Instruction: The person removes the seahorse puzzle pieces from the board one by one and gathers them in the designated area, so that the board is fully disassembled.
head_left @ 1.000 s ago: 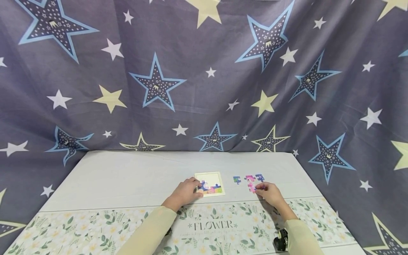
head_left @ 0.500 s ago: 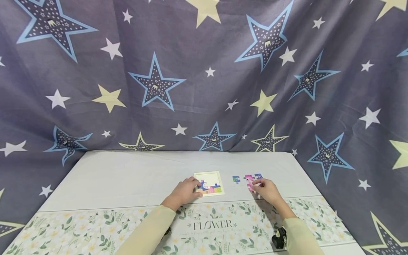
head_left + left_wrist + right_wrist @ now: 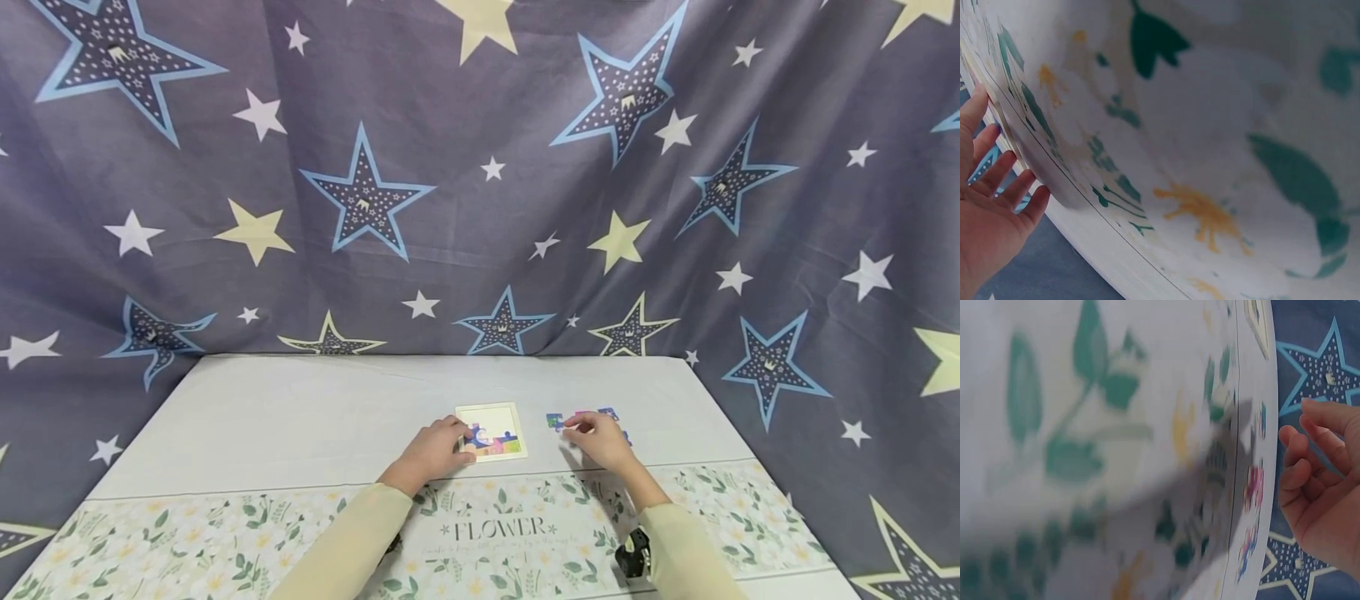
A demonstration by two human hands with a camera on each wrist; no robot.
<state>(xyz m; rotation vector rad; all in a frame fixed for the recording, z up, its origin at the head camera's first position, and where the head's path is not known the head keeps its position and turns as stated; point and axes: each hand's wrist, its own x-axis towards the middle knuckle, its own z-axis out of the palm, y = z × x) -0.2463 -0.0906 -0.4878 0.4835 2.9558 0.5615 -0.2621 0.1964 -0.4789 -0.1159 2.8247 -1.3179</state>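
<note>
The green-and-blue jigsaw piece (image 3: 552, 420) lies, in the head view, just left of the fingertips of the right hand (image 3: 604, 442), the nearer one; the left hand (image 3: 432, 448) touches the puzzle tray (image 3: 487, 416). Left wrist view: fingers spread. Right wrist view: fingers half bent, nothing visible between.

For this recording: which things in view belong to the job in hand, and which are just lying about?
Belong to the job:
puzzle tray
pieces inside it, along its near part
loose pieces to its right, some partly hidden

Just around it:
flower-printed table cover
star-patterned curtain
dark device at the right wrist
</note>
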